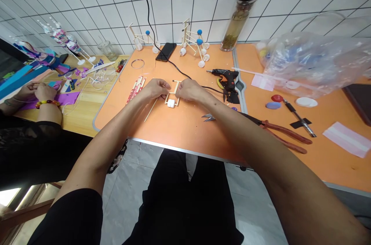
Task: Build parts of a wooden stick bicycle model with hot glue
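A: Where's our piece?

B: The wooden stick frame [173,92] lies on the orange counter [179,129], a white roller [171,103] at its near end.

A: And our grip?

B: The left hand [155,88] and right hand [188,89] are both closed on the frame's far corners.

A: Then we press evenly, keeping it flat and square.

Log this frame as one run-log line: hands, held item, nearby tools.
hands: left hand, right hand | held: wooden stick frame with white roller | nearby: hot glue gun, red-handled pliers
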Available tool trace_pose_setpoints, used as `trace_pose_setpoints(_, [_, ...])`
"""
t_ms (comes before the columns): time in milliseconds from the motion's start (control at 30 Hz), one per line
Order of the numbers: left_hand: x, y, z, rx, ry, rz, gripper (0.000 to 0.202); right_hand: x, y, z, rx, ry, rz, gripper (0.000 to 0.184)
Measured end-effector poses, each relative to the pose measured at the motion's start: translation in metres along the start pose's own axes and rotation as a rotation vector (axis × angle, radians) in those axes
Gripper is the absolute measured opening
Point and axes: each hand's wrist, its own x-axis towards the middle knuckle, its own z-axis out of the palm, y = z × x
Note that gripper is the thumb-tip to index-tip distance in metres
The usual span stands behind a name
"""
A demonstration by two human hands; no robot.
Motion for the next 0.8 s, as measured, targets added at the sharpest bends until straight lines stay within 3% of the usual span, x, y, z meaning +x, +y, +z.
trace_pose_setpoints(133, [-0.003, 0.0, 0.0, 0.013, -0.007, -0.001, 0.025, -0.007, -0.001, -0.002, -0.038, -0.005, 0.091, 0.004])
trace_pose_setpoints(467, [-0.006, 0.001, 0.0, -0.057, 0.007, 0.026, 0.015, -0.016, 0.015, 0.005, 0.218, 0.059, 0.057, 0.007])
trace_pose_setpoints(800, [-0.009, 0.0, 0.01, -0.246, 0.029, 0.134, 0.01, -0.034, 0.017, -0.009, 0.389, 0.166, 0.003, 0.008])
